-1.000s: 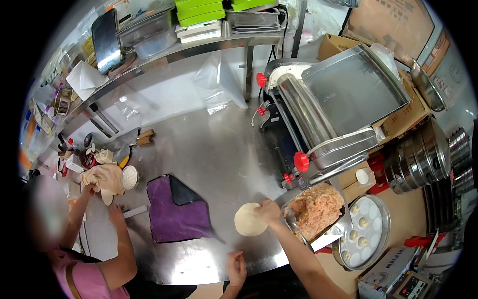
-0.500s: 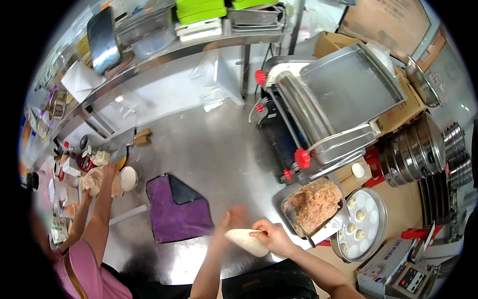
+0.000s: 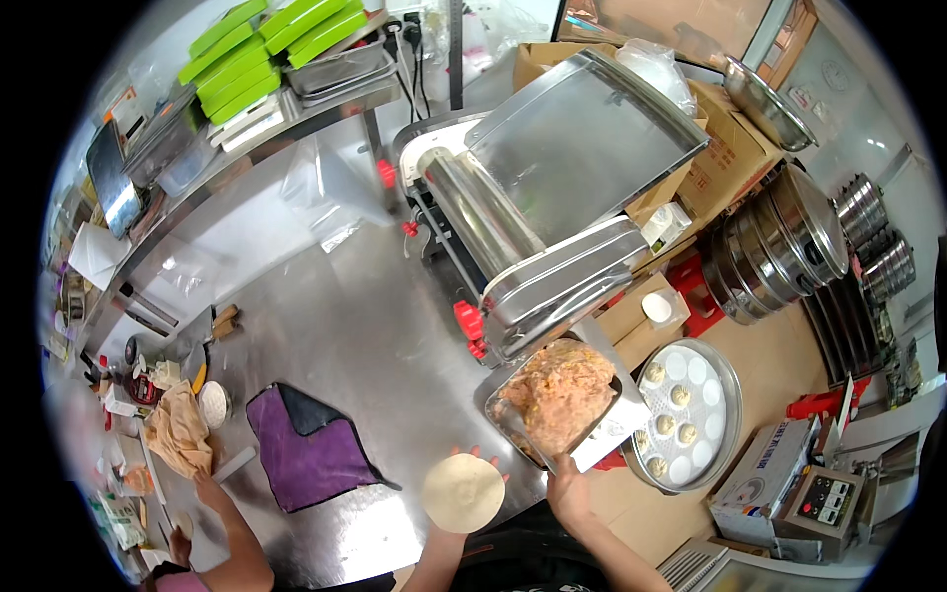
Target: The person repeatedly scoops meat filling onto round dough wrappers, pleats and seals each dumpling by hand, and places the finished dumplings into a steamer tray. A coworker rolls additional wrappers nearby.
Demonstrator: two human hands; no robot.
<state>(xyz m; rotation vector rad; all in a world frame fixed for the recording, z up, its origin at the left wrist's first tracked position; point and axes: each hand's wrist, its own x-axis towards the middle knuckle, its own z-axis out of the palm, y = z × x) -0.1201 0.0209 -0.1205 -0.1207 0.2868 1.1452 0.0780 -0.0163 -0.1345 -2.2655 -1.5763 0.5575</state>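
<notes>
A round, pale dough wrapper [image 3: 464, 493] lies flat across the palm of my left hand [image 3: 449, 541], whose fingertips show past its far and right edges. My right hand [image 3: 565, 489] is closed at the near corner of a metal pan [image 3: 496, 403] of pinkish minced filling [image 3: 558, 393]. It grips the handle of a filling utensil; most of that utensil is hidden by the hand and the pan. To the left of the wrapper, a folded purple cloth with a dark underside [image 3: 308, 459] rests on the steel table [image 3: 345, 326].
A dough-rolling machine [image 3: 523, 227] with red knobs stands behind the pan. Right of it, a round steamer tray [image 3: 735, 405] holds several filled buns on white paper discs. At far left a co-worker's hand [image 3: 204, 485] is beside a tan cloth [image 3: 180, 429] and a flour bowl [image 3: 214, 404].
The view has swung right. My right hand let go of the wrapper and moved to the utensil in the filling pan. The wrapper, tilted before, now lies flat on my left hand.
</notes>
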